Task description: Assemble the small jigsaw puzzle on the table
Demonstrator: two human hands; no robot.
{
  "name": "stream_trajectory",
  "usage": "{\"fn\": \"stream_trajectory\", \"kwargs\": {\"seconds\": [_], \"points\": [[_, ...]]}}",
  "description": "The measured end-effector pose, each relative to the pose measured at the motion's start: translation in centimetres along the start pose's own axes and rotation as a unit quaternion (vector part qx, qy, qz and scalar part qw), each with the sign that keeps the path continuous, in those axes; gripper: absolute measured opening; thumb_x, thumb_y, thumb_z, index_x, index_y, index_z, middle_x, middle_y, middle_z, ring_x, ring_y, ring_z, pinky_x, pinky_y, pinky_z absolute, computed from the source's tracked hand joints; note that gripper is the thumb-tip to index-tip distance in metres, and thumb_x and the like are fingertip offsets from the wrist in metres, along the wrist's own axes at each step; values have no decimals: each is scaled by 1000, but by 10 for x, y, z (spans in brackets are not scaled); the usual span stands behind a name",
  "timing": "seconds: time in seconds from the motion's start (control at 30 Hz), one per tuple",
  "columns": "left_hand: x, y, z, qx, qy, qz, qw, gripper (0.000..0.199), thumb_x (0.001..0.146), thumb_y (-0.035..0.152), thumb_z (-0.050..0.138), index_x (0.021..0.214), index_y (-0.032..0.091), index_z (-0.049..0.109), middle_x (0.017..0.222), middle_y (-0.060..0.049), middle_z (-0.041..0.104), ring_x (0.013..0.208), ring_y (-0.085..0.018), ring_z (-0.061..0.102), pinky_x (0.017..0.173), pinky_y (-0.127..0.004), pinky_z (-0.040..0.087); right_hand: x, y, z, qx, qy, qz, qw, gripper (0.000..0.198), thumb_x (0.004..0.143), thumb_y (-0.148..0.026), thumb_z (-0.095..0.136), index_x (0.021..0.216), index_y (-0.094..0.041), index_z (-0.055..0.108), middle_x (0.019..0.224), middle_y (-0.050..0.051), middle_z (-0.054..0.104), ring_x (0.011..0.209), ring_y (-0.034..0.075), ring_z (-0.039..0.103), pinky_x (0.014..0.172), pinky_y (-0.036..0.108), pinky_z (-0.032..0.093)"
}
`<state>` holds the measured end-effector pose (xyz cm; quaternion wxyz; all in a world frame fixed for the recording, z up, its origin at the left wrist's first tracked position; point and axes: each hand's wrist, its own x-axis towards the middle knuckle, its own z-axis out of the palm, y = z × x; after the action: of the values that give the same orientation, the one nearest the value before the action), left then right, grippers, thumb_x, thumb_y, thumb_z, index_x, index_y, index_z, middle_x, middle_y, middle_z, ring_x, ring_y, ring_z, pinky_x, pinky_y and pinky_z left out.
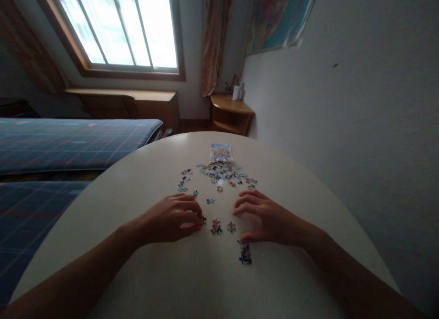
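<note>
My left hand point(176, 217) rests low over the white table, thumb and fingertips closed on a small jigsaw puzzle piece point(204, 219) whose edge peeks out. Right of it lie a reddish cluster of puzzle pieces point(216, 227) and a single puzzle piece point(231, 227). My right hand point(260, 216) is open, its fingers and thumb spread apart. Its thumb is by the top of a joined strip of puzzle pieces point(245, 253), dark blue and white. Beyond both hands spreads a heap of loose puzzle pieces point(224, 171), and behind it lies a printed picture card point(221, 152).
The round white table point(137, 273) carries everything. More loose puzzle pieces point(183, 183) curve along the heap's left side. A plaid-covered bed point(75, 143) stands to the left, a white wall point(360, 127) to the right. A wooden corner shelf point(231, 104) and a window point(120, 26) are behind.
</note>
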<state>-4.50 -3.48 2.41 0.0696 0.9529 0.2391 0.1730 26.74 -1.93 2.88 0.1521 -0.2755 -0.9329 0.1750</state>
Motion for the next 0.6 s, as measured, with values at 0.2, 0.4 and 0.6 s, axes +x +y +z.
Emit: {"fn": "stream_trajectory", "kwargs": {"seconds": [0.2, 0.4, 0.6], "points": [[-1, -2, 0, 4, 0, 3, 1000, 11, 93, 24, 58, 93, 24, 70, 96, -1, 72, 86, -15, 64, 84, -33, 51, -1, -1, -1, 5, -7, 16, 1000, 52, 70, -53, 81, 111, -24, 68, 120, 9, 64, 126, 27, 48, 108, 47, 40], [3, 9, 1, -13, -9, 8, 1000, 21, 95, 28, 58, 114, 27, 65, 113, -3, 70, 100, -18, 63, 92, -36, 50, -2, 0, -1, -3, -2, 12, 1000, 53, 70, -54, 80, 112, -23, 67, 121, 9, 63, 126, 26, 47, 108, 45, 40], [8, 17, 3, -21, -47, 28, 998, 18, 95, 28, 58, 112, 26, 65, 123, -2, 67, 106, -20, 60, 93, -37, 49, 0, 7, 0, -23, 17, 0, 1000, 19, 89, -35, 68, 104, -23, 69, 110, 7, 67, 119, 23, 54, 106, 44, 42]]}}
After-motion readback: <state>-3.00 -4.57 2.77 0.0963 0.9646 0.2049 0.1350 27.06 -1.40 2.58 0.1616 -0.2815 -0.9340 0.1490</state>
